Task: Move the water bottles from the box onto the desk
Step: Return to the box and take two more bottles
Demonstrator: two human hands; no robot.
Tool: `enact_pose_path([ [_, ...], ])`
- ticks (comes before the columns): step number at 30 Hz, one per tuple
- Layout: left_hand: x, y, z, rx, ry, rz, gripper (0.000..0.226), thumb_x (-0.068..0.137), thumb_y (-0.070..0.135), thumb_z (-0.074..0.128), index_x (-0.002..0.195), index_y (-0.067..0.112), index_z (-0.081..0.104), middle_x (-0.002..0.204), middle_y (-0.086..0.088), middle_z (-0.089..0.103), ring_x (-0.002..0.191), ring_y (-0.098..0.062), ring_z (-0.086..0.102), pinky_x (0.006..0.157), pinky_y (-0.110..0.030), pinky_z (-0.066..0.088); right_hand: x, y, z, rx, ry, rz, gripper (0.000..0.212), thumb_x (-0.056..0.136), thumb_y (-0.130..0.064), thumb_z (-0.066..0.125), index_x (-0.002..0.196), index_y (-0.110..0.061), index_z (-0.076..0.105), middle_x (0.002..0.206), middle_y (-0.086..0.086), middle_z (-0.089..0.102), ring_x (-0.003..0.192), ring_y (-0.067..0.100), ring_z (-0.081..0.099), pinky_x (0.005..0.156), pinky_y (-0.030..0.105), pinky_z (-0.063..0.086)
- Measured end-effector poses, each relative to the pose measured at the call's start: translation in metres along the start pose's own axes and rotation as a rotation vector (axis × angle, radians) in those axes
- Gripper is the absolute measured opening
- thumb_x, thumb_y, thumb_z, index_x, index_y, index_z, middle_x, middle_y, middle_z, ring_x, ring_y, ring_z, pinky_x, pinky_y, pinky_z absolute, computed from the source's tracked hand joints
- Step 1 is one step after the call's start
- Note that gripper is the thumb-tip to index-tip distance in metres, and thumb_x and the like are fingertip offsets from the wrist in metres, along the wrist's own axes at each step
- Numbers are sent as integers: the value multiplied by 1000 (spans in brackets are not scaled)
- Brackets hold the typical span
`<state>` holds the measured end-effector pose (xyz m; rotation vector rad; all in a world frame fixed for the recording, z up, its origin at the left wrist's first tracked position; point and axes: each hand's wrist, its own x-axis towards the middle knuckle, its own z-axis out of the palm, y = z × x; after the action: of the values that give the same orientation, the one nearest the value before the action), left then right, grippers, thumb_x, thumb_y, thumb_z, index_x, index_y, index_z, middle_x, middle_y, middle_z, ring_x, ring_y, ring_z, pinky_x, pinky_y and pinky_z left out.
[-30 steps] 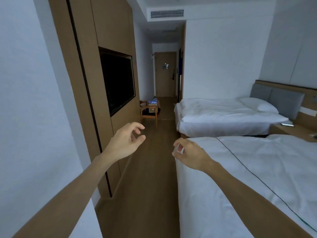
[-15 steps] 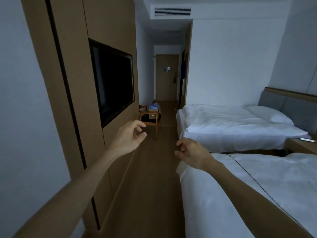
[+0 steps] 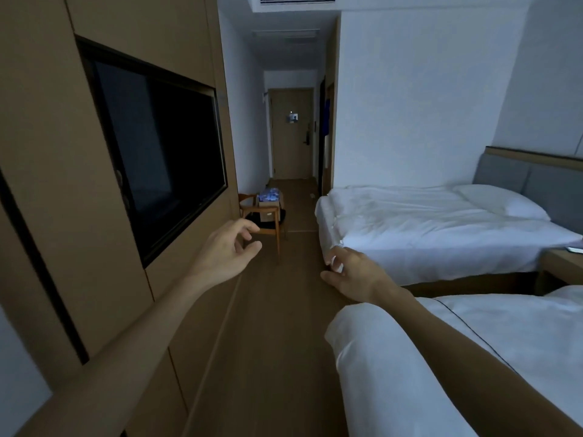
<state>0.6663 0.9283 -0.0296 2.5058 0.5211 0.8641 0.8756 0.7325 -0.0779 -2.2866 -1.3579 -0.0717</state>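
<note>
Both hands out front, empty: left hand [image 3: 225, 250] fingers loosely curled, right hand [image 3: 350, 272] relaxed, palm down. Bare wood floor [image 3: 271, 326] runs btwn panelled wall w/ TV [image 3: 157, 152] & white beds [image 3: 426, 228]. Cardboard box [image 3: 269, 203] w/ water bottles [image 3: 268, 195] sits on chair [image 3: 263, 219], far ahead.

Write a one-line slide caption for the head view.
Both hands, left and right, reach forward empty down a hotel-room aisle toward the box of water bottles on a distant wooden chair.
</note>
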Motion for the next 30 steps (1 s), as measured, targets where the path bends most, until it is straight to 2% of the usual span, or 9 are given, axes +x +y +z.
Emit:
enact_pose_path([
  [7,137,-40,46,-13,40,2,22,92,38,60,114,37,56,103,18,56,80,-1,58,66,-13,40,147,63,10,19,-15,-55,34,90,-52,56,119,-35,50,103,-16,50,91,8,51,80,29,42],
  [10,189,-60,65,-27,56,-15,22,91,40,60,113,40,56,102,21,56,81,1,58,67,-15,41,209,86,11,26,-17,-61,34,90,-52,57,119,-35,51,103,-15,51,92,7,51,81,30,44],
  [14,244,-97,89,-4,31,-45,22,89,49,57,111,49,52,103,26,54,82,5,57,66,-17,43,276,113,28,17,-58,-73,34,91,-49,58,120,-33,50,112,-10,57,100,12,55,86,31,47],
  [21,343,-175,128,-19,31,-53,24,87,54,53,110,53,48,104,27,53,85,8,55,66,-19,44,398,150,65,11,-70,-101,33,91,-47,59,119,-34,49,115,-9,57,101,12,56,88,36,51],
  [26,429,-240,150,-55,59,-38,22,89,48,55,111,48,51,103,24,55,84,2,57,71,-21,49,502,167,96,-3,-42,-96,33,91,-44,60,120,-32,51,114,-10,57,97,10,55,82,31,49],
  [30,509,-284,165,-43,24,-23,20,93,39,56,113,42,52,102,19,55,80,0,57,65,-19,42,583,179,108,-9,-22,-69,29,93,-40,59,119,-30,51,112,-6,57,90,10,54,74,26,43],
])
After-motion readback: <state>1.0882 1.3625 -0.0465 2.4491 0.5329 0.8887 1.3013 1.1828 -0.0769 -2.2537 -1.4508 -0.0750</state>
